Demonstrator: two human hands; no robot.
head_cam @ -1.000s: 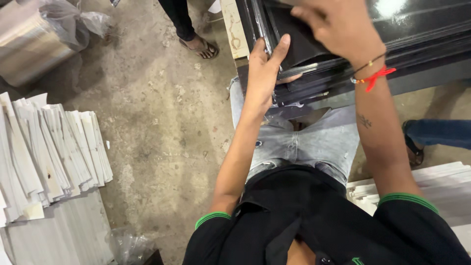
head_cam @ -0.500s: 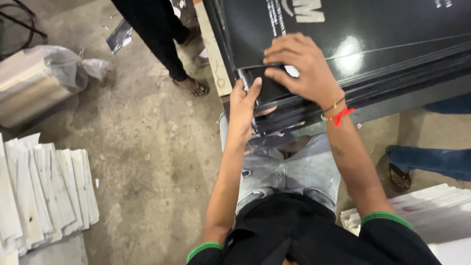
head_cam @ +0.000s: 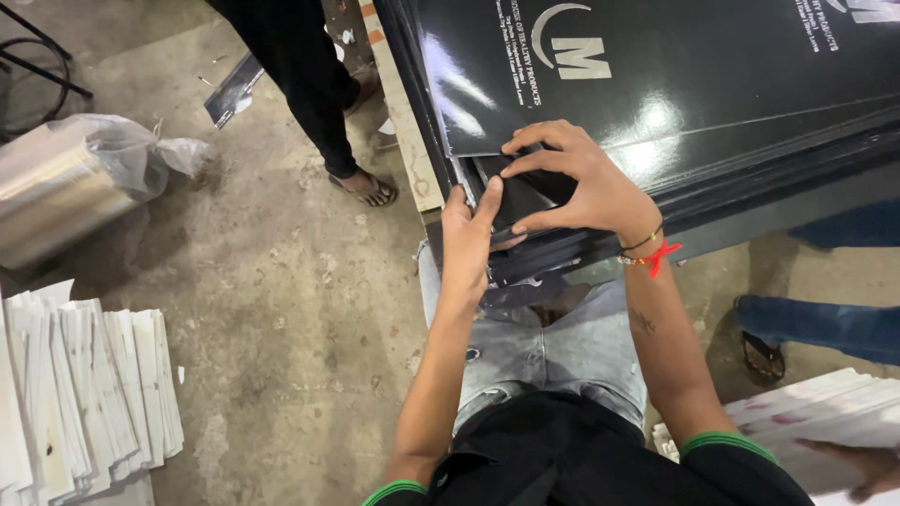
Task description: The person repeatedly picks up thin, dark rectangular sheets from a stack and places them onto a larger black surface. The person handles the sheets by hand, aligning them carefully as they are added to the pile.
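Both hands (head_cam: 525,206) shifted lower, gripping black sheets (head_cam: 675,103).

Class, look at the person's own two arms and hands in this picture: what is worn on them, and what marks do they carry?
Both arms are bare below short black sleeves edged with green cuffs. The right hand has a red thread and a thin dark band tied at the wrist, and a small dark tattoo on the forearm. The left hand wears nothing. No gloves, rings or watch show.

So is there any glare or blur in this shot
Head view: bright white glare patches streak the glossy black sheets, strongest just above the right hand; the left hand and concrete floor look evenly lit and reasonably sharp.
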